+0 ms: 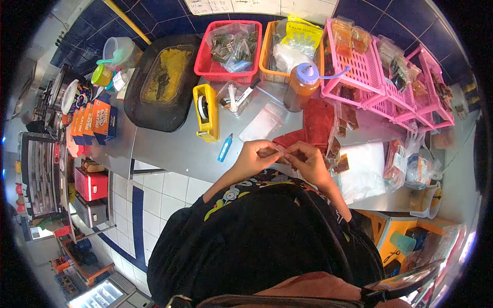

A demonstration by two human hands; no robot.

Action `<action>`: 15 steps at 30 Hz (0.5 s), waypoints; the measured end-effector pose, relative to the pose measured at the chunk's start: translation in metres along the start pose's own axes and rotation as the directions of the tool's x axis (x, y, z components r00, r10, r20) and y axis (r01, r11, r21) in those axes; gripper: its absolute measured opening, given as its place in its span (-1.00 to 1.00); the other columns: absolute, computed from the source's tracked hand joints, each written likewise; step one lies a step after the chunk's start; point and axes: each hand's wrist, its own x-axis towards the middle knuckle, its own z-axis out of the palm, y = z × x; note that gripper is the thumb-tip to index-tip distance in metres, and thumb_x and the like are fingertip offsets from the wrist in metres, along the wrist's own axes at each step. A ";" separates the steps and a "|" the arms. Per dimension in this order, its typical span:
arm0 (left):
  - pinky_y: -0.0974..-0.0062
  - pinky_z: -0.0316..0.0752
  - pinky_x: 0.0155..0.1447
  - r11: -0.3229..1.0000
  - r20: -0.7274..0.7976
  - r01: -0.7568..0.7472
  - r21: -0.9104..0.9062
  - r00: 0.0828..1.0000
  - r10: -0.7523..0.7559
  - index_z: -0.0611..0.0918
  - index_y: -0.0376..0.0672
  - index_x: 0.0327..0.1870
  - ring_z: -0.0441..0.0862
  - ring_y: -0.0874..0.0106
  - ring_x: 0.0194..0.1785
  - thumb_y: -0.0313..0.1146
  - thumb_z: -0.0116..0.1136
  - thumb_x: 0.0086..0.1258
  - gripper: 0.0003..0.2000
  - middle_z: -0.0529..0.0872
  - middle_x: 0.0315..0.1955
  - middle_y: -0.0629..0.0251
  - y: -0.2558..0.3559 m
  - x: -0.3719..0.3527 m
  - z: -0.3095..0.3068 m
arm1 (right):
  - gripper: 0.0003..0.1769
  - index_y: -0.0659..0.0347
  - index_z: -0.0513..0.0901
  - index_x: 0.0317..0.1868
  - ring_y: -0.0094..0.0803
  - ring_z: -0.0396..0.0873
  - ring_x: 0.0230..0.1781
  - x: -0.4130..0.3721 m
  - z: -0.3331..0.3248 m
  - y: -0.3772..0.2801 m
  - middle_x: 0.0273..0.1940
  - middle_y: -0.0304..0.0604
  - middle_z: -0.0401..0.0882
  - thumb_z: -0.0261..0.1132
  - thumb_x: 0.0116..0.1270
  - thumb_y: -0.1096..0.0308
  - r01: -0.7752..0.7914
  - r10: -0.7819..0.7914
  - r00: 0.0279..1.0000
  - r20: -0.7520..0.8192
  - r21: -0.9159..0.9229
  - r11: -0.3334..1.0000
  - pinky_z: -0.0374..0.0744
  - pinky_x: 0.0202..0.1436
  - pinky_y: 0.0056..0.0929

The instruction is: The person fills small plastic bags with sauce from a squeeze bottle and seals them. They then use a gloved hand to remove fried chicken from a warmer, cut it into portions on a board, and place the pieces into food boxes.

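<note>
Close in front of my body, my left hand (259, 155) and my right hand (308, 160) meet with fingertips pinched together. Between them is something small and pale, too small to make out. A red cloth (314, 123) lies just beyond my right hand. Past my left hand rests a stack of small clear plastic bags (263, 122). To the left lies a blue marker (225, 148). Small sachets of brown sauce (341, 163) sit at the right of my right hand, beside white plastic sheets (363, 172).
A yellow tape dispenser (206, 114), a pen holder (237, 98) and a squeeze bottle (302, 87) stand behind. Along the wall are a black tray (134, 97), a red basket (205, 66), an orange basket (266, 64) and pink racks (362, 69). Orange boxes (102, 120) stand left.
</note>
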 end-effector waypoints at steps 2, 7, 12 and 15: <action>0.62 0.56 -0.14 1.000 0.029 -0.023 0.001 0.999 0.023 0.60 -0.36 -0.19 0.68 0.53 -0.24 -0.53 0.22 0.31 -0.88 0.73 -0.32 0.21 0.003 0.002 0.002 | -0.95 0.33 0.60 -0.28 -0.69 0.46 -0.48 0.000 -0.001 0.002 -0.44 -0.32 0.56 0.29 0.28 0.53 0.038 -0.039 0.999 -0.007 -0.052 0.998 0.43 -0.43 -0.65; 0.56 0.56 -0.10 0.961 0.108 -0.138 0.241 0.987 0.115 0.62 -0.32 -0.15 0.67 0.52 -0.22 -0.52 0.24 0.28 -0.84 0.73 -0.33 0.24 -0.015 0.013 0.001 | -0.95 0.32 0.62 -0.26 -0.72 0.38 -0.57 -0.004 -0.013 -0.005 -0.56 -0.41 0.46 0.28 0.30 0.52 -0.012 0.014 0.999 0.034 -0.057 0.998 0.35 -0.52 -0.65; 0.38 0.49 0.06 0.795 0.064 -0.264 0.546 0.959 0.275 0.61 -0.24 -0.06 0.64 0.34 -0.08 -0.37 0.33 0.22 -0.71 0.68 -0.17 0.13 -0.021 0.028 0.015 | -0.90 0.25 0.66 -0.30 -0.64 0.45 -0.52 -0.004 -0.073 -0.023 -0.54 -0.24 0.56 0.37 0.15 0.47 -0.042 -0.066 0.972 -0.227 -0.441 0.897 0.40 -0.47 -0.54; 0.20 0.31 0.24 0.489 -0.119 -0.089 0.868 0.918 0.379 0.36 -0.17 0.27 0.40 0.10 0.21 -0.12 0.42 0.04 -0.25 0.49 0.10 0.00 -0.059 0.043 -0.003 | -0.80 0.21 0.67 -0.22 -0.60 0.45 -0.53 -0.003 -0.096 -0.049 -0.51 -0.22 0.57 0.40 0.10 0.44 -0.213 -0.125 0.837 -0.532 -0.530 0.821 0.42 -0.46 -0.50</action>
